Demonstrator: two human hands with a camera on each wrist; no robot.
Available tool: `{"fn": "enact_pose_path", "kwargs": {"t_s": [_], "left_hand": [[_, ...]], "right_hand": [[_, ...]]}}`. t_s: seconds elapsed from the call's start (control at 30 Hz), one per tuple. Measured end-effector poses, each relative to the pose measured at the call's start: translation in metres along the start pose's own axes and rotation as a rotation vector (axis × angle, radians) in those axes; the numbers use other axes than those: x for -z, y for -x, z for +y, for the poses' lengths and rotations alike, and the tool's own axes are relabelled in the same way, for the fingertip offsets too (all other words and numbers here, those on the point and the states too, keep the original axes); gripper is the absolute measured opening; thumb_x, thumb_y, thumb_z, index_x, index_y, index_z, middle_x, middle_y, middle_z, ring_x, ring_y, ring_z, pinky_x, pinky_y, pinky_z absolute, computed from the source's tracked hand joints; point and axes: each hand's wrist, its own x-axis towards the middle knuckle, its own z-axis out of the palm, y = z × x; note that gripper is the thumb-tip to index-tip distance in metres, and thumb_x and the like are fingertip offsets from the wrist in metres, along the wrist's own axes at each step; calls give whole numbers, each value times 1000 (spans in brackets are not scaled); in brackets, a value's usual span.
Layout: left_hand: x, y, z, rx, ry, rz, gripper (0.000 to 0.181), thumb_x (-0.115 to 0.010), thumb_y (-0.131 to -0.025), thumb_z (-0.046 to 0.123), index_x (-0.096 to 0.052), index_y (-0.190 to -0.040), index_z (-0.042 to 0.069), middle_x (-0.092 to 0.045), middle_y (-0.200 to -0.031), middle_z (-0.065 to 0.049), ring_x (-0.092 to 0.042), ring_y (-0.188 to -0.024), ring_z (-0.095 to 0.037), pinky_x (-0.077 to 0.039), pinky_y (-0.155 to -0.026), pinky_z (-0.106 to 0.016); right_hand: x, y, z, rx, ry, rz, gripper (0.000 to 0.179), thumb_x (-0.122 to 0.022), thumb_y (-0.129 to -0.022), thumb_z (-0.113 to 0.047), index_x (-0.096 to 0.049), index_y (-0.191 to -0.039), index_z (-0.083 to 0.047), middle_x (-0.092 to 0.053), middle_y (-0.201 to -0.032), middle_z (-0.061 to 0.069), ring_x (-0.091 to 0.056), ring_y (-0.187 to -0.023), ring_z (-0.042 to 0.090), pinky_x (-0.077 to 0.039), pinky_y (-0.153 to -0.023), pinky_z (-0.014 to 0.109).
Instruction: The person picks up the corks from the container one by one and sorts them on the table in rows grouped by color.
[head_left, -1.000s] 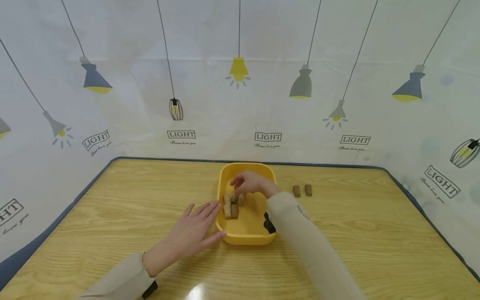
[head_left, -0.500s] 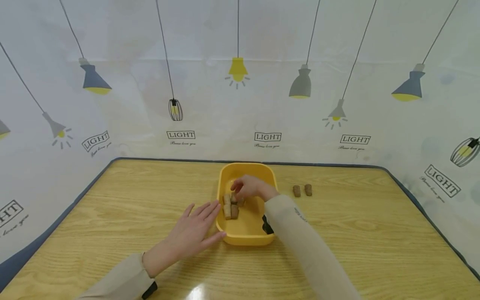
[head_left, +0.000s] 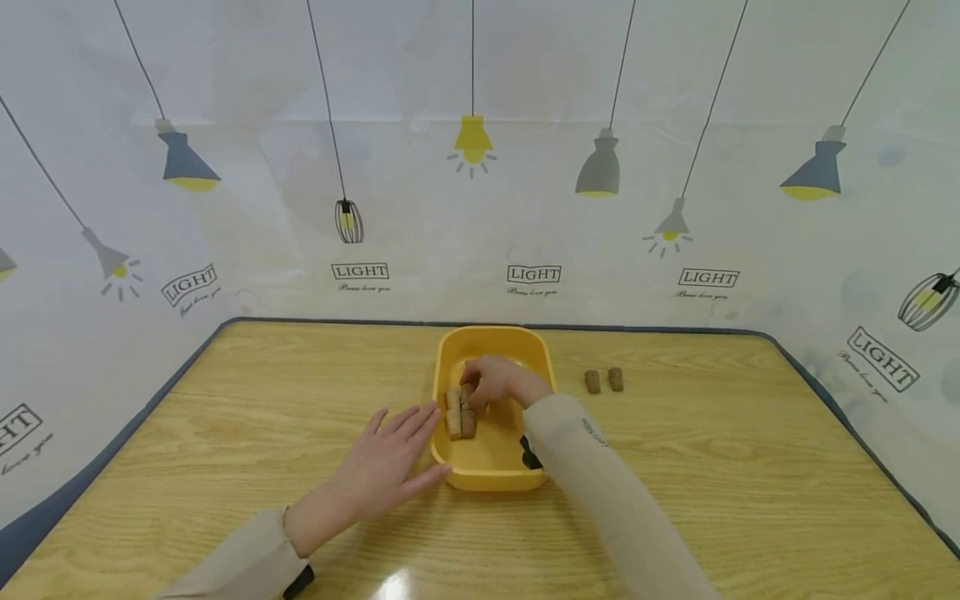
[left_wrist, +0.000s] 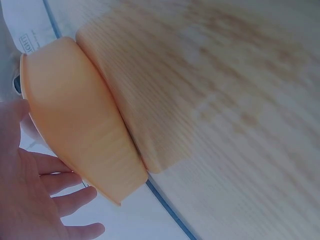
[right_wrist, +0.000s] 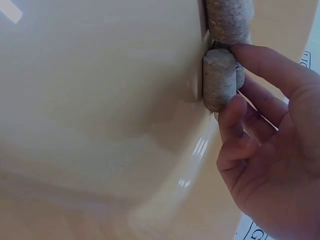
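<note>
A yellow plastic bin (head_left: 491, 479) stands on the wooden table, with several wine corks inside along its left wall. Reaching into it, my right hand (head_left: 495, 379) has finger and thumb curled about a cork (right_wrist: 220, 80), which lies against other corks (right_wrist: 229, 20). In the head view the hand hides part of this group; a pale cork (head_left: 453, 423) and a browner one (head_left: 468, 423) show nearer me. My left hand (head_left: 382, 462) has its fingers spread and touches the bin's left rim; the left wrist view shows these fingers (left_wrist: 72, 200) at the rim.
Two more corks, a left one (head_left: 592, 382) and a right one (head_left: 616, 379), lie on the table (head_left: 712, 458) to the right of the bin. Behind the table rises a white backdrop (head_left: 420, 150) printed with lamps.
My right hand has moved slightly down and toward the left row of corks inside the bin, covering the corks' right side. My left hand stays at the rim.
</note>
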Motion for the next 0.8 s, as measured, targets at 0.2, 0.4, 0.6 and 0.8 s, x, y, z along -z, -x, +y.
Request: {"fn": "enact_pose_path", "kwargs": {"t_s": [0.2,0.4,0.6,0.8], "left_hand": [[1,0,1,4,3,-3,71,-32,-88,57,-36,-135,4,-33,-138,-9,-32,-123,-25,-20,-96,-52],[1,0,1,1,5,0,71,-32,-88,57,-37,-134,4,-34,-137,-9,-33,-123,-25,-20,-96,-52],[1,0,1,3,10,0,71,-32,-88,57,-37,-134,3,-33,-138,-9,-32,-123,-25,-20,-96,-52],[2,0,1,2,2,-5,72,-31,-88,58,-35,-135,4,-33,-138,-9,-32,-123,-25,-21,-96,-52]], "right_hand": [[3,0,4,36,7,-7,25,-68,-74,-11,-62,-98,-8,-56,-84,-1,-49,-77,15,-41,-69,24],[13,2,0,19,-49,-43,30,-66,-74,-6,-61,-104,-6,-57,-88,1,-50,-80,15,-42,-71,25],[25,6,-6,58,-48,-36,37,-64,-74,-4,-60,-110,-2,-59,-96,4,-52,-82,15,-45,-70,25],[37,10,-10,78,-89,-59,35,-63,-77,-3,-58,-111,-1,-58,-100,6,-54,-84,15,-47,-67,25]]}}
